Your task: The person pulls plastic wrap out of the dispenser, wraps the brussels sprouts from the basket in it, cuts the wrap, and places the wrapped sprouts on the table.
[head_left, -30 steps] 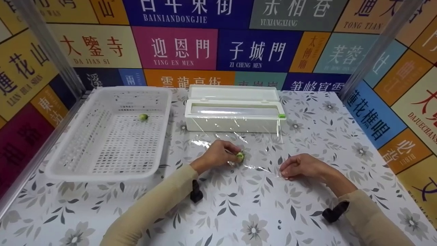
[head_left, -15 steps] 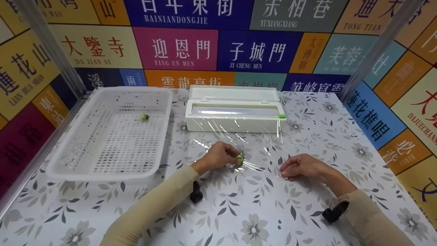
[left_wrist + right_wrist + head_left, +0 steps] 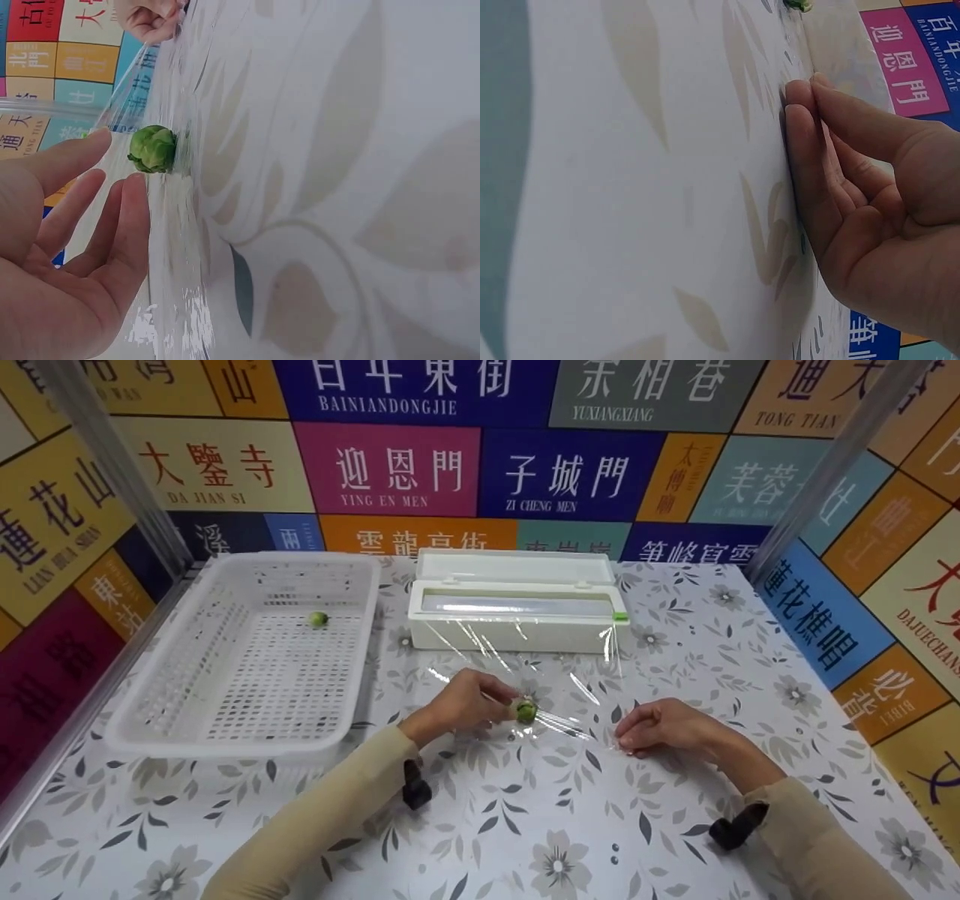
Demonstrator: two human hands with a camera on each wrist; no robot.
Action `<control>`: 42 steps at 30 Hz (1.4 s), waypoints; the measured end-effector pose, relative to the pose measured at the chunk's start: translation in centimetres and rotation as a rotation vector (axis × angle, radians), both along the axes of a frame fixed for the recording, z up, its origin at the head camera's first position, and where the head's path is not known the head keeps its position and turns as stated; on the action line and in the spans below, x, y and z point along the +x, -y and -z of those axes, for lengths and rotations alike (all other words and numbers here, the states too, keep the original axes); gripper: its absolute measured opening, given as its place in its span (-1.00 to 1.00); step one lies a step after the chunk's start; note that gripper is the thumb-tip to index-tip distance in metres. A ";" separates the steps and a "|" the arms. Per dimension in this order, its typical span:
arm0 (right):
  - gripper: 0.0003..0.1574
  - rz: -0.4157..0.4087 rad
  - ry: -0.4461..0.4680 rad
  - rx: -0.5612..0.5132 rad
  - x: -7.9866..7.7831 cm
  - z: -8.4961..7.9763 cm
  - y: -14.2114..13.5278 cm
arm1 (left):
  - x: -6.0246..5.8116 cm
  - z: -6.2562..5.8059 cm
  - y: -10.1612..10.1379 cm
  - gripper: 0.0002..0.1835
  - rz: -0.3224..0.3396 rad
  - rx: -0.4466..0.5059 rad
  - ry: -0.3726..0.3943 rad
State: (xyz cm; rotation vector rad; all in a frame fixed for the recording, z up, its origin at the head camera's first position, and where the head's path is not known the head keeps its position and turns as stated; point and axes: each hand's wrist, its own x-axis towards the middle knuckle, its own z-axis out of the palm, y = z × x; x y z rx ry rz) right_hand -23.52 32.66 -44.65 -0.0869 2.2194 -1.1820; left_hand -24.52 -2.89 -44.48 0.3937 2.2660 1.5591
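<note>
A green Brussels sprout (image 3: 526, 711) sits on a sheet of cling film (image 3: 480, 649) drawn forward from a white dispenser box (image 3: 517, 637). My left hand (image 3: 466, 703) is just left of the sprout. In the left wrist view, the thumb and fingers of that hand (image 3: 82, 255) are spread, with the sprout (image 3: 152, 149) just beyond their tips. To the right, my right hand (image 3: 664, 725) pinches the film's front corner between thumb and fingers. The right wrist view shows this hand (image 3: 877, 195) low over the table, and part of the sprout at the top edge.
At the left stands a white plastic basket (image 3: 225, 748) with another Brussels sprout (image 3: 319, 619) inside. The dispenser's lid (image 3: 516, 566) stands raised at the back, and a green slider (image 3: 620, 616) is at its right end. Patterned walls enclose the flower-print table (image 3: 555, 817).
My left hand has let go of the Brussels sprout and drawn back slightly left. The sprout now sits on the film, a little lower in view. My right hand stays in place.
</note>
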 end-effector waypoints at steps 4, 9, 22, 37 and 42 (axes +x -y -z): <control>-0.54 -0.003 0.003 -0.014 0.0 0.0 0.0 | 0.5 0.0 1.1 -0.69 -0.015 0.008 -0.012; -0.53 -0.007 0.003 -0.032 0.1 0.0 -0.1 | 1.1 -0.1 2.9 -0.68 -0.013 -0.014 -0.090; -0.54 -0.002 0.004 -0.044 0.1 -0.1 -0.1 | 3.8 0.8 6.7 -0.74 -0.070 -0.084 -0.163; -0.53 -0.003 0.004 -0.040 0.1 -0.3 0.0 | 4.4 0.5 8.5 -0.57 -0.423 -0.105 0.007; -0.54 -0.008 0.010 -0.055 0.1 -0.2 0.1 | 4.1 0.3 8.5 -0.48 -0.465 -0.131 0.091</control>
